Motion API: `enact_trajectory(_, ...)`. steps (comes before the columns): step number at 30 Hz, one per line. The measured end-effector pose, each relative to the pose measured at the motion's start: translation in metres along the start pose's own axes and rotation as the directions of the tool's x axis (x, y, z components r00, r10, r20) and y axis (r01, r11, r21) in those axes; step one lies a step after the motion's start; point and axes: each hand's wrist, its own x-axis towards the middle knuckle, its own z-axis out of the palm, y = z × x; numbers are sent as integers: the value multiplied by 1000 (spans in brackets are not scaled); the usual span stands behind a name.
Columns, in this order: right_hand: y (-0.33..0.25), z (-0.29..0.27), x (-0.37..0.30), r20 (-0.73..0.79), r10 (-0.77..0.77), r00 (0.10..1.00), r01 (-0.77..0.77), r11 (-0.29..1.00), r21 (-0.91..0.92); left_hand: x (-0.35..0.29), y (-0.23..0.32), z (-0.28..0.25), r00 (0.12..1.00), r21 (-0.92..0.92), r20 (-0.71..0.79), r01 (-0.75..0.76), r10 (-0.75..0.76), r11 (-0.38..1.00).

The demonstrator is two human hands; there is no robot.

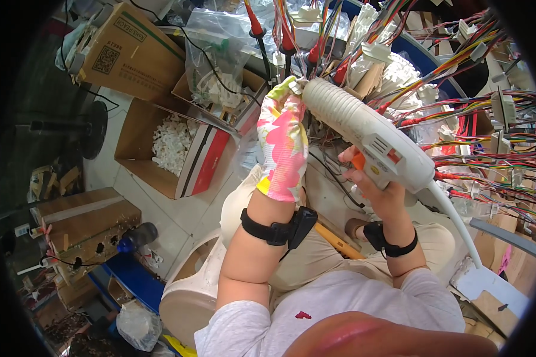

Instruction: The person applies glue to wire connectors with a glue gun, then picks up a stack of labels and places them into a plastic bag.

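My right hand (376, 189) is wrapped round the handle of a white heat gun (393, 143), its fingers by the orange trigger. The ribbed barrel points up and left. At its front end is my left hand (283, 101), in a pink, yellow and white patterned glove. The gloved fingers are pressed together on a small white plastic connector (295, 87), close to the nozzle; any wires on it are hidden. Red-tipped bundles of coloured wires (339, 72) hang just beyond the barrel.
More wire bundles (476, 107) with white connectors crowd the right side. At left, an open cardboard box (138, 149) holds small white parts, below a larger brown carton (131, 50). The heat gun's white cord (458, 223) runs down at right. A blue-capped bottle (140, 237) lies lower left.
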Motion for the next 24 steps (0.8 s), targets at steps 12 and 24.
enact_trajectory(12, 1, 0, -3, -20, -2, 1000, 3, 996, 86, 0, 3, 3, 1000, -28, -29, 8, -9, 1000)
enact_trajectory(24, 3, -4, -1, -37, -32, 999, 35, 996, 77, -1, 3, -2, 999, -58, 17, 48, -47, 997)
